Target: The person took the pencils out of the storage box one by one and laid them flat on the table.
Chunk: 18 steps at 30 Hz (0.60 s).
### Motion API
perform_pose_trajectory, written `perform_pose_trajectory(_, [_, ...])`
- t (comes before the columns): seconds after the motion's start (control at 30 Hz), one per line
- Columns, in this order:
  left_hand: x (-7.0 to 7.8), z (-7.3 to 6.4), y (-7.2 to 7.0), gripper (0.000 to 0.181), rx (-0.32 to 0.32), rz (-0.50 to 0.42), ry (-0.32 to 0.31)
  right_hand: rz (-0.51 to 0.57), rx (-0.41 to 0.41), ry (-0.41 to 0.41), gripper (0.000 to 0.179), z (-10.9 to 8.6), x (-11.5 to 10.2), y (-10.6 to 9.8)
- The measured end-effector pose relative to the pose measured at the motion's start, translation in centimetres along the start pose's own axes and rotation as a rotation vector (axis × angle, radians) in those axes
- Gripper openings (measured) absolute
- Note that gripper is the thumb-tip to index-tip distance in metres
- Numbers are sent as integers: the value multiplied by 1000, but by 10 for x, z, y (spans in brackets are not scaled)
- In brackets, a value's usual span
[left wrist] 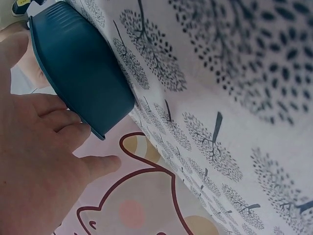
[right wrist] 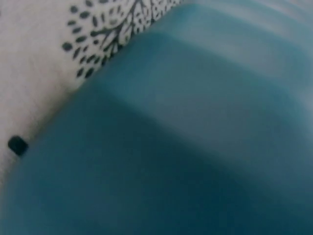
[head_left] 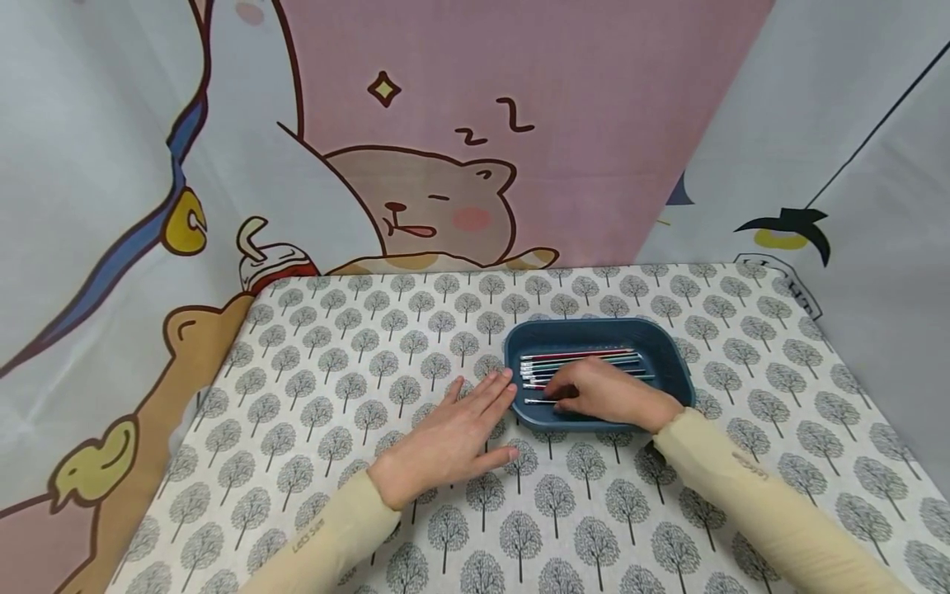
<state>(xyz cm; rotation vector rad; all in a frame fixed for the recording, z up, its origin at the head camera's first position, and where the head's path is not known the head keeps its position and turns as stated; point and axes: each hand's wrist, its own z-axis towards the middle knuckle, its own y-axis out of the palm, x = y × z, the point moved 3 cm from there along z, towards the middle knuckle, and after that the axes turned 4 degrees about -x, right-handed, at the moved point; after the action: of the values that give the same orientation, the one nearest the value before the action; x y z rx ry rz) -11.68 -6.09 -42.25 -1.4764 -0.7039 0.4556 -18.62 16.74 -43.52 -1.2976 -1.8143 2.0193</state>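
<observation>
A blue plastic basin (head_left: 671,355) holds several thin sticks (head_left: 586,356) in red, green and dark colours, with whitish ends, lying side by side. Inside it, my right hand (head_left: 597,388) has curled fingers and pinches one thin stick (head_left: 540,402) near its whitish left end; the palm side is hidden. My left hand (head_left: 456,433) lies palm down with straight, spread fingers, its fingertips right at the basin's left rim. In the left wrist view those fingers (left wrist: 58,120) reach along the basin's rim. The right wrist view shows only the basin's blurred outer wall (right wrist: 171,132).
A white cloth with printed trees (head_left: 356,462) covers the table under the basin. Behind the table's far edge hangs a curtain (head_left: 579,148) with cartoon animals. Pale sleeves cover both forearms.
</observation>
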Motion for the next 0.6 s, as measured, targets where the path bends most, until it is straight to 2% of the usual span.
perform_pose_trajectory(0.3, [-1, 1, 1, 84, 7, 10, 5, -97, -11, -19, 18, 5, -3, 1])
perform_pose_trajectory(0.6, [0, 1, 1, 84, -2, 19, 4, -86, -2, -13, 21, 4, -3, 0])
